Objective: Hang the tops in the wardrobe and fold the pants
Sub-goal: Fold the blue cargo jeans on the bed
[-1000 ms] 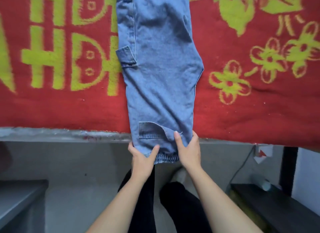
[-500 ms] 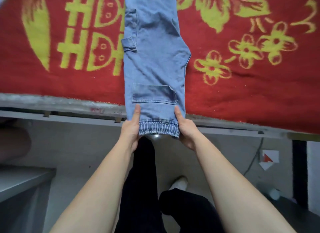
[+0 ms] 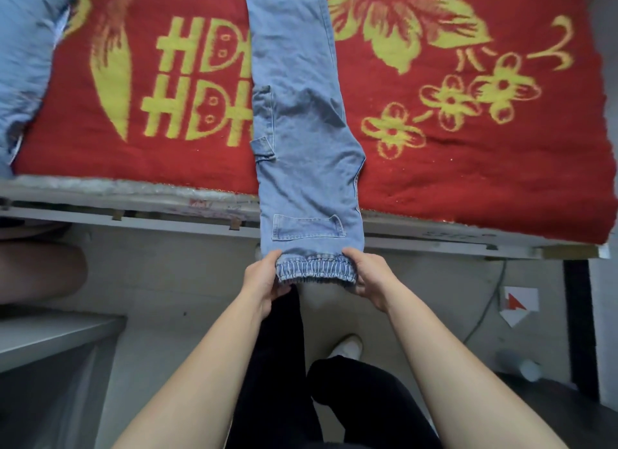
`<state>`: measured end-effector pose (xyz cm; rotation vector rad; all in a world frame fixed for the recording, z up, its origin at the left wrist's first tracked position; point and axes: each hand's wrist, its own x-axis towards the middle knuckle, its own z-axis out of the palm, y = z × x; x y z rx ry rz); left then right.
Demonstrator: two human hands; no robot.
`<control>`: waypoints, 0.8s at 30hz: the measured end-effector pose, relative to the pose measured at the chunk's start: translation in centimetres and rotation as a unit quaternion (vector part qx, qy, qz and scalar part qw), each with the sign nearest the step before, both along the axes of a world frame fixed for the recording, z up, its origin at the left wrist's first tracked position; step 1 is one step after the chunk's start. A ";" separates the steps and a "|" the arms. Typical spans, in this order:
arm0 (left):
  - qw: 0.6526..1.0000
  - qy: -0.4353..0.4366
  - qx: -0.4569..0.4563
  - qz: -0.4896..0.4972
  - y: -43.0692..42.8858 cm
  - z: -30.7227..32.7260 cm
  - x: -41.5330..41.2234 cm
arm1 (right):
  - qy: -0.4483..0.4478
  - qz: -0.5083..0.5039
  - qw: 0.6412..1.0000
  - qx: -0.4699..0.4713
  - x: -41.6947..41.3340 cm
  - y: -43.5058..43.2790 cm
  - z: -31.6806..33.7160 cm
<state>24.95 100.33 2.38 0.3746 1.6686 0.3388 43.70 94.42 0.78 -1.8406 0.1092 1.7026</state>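
You've drawn the jeans' [image 3: 301,131] elastic cuff [image 3: 314,270] clear of the red blanket [image 3: 468,168] - left hand [image 3: 264,281] and right hand [image 3: 368,278] each pinching one end - so the stacked legs lie straight, ready for folding.

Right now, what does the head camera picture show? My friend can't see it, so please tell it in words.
The left hand and the right hand each grip one side of the elastic cuff of blue jeans. The jeans lie lengthwise on a red blanket with yellow flowers, their cuff end hanging past the bed edge.
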 end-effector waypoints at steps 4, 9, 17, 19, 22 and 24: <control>1.000 -0.015 0.011 -0.006 1.9 -0.1 -0.4 | -0.085 0.008 0.996 0.033 0.3 1.4 -0.1; 0.998 -0.029 0.046 0.017 6.9 -0.3 0.5 | -0.148 0.029 0.983 0.101 1.3 6.8 0.2; 0.989 -0.063 0.134 0.005 20.3 -2.1 4.3 | -0.141 0.005 0.983 0.119 4.6 21.6 -1.0; 0.977 -0.048 0.171 -0.118 22.5 -3.9 4.6 | -0.138 0.048 0.982 0.119 5.1 24.2 -2.3; 0.892 0.009 0.179 -0.416 23.8 -7.0 4.1 | -0.252 0.282 0.920 0.104 5.6 25.6 -4.2; 0.775 0.079 0.165 -0.605 23.6 -8.3 3.6 | -0.292 0.438 0.844 0.101 5.4 24.9 -5.6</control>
